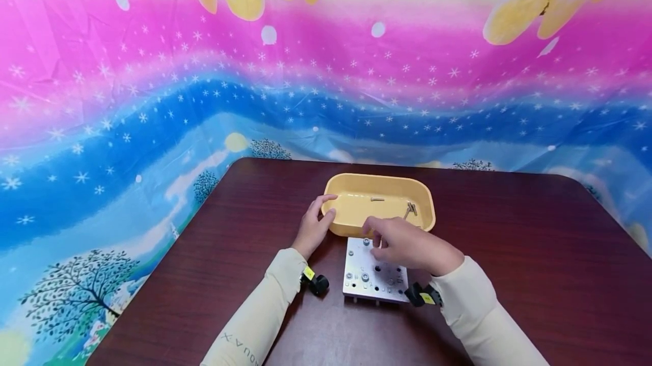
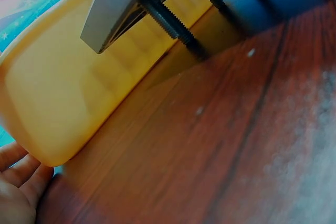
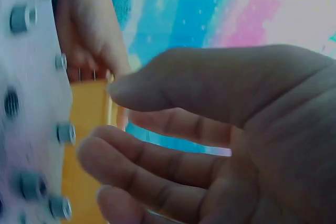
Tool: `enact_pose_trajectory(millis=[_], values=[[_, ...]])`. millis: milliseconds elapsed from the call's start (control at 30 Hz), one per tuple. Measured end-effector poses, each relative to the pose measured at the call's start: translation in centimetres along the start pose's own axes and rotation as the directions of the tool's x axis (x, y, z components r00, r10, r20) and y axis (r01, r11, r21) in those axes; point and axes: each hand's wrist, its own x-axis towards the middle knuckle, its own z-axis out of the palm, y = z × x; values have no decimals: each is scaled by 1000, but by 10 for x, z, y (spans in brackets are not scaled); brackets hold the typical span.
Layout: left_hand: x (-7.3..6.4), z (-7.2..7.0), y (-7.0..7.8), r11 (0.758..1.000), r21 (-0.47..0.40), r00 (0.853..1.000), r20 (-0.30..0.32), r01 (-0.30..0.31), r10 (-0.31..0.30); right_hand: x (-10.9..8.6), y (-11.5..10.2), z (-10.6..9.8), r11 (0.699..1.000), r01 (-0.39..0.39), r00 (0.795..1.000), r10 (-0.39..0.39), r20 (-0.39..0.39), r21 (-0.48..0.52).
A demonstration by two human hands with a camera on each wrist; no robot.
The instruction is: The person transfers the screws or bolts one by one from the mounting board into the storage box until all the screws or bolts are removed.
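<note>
My left hand (image 1: 313, 227) holds the left end of a yellow plastic tray (image 1: 377, 178), with fingers against its outer corner in the left wrist view. Several small metal screws (image 1: 411, 207) lie inside the tray's right part. Just in front of it stands a square metal plate (image 1: 359, 264), raised on threaded legs (image 2: 168, 19). Socket-head screws (image 1: 365, 277) sit in some of its holes. Above the plate hovers my right hand (image 1: 407, 244), its fingers loosely bent. Thumb and fingertips are apart in the right wrist view, and I see nothing between them.
The dark wooden table (image 1: 244, 213) extends around the tray and plate. A printed cloth (image 1: 326, 83) hangs behind the table and down its left side. Small black cameras (image 1: 318, 285) are strapped to both wrists, close beside the plate.
</note>
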Motion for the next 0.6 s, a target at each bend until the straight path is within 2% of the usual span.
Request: enact_pose_trajectory(millis=[133,267,500,600], values=[[1,1,-1,1000,-1,1000,-2,-10,10,0,-10,9,999,53,995,-52,83,-9],[1,1,0,1000,-2,1000,-2,-13,13,1,-16,18,994,104,988,-101,119,-19],[0,1,2,1000,6,1000,-2,-10,10,5,-21,27,997,73,986,-71,150,-4],[1,0,1,1000,3,1000,-1,-4,4,6,-22,31,997,81,983,-82,163,12]])
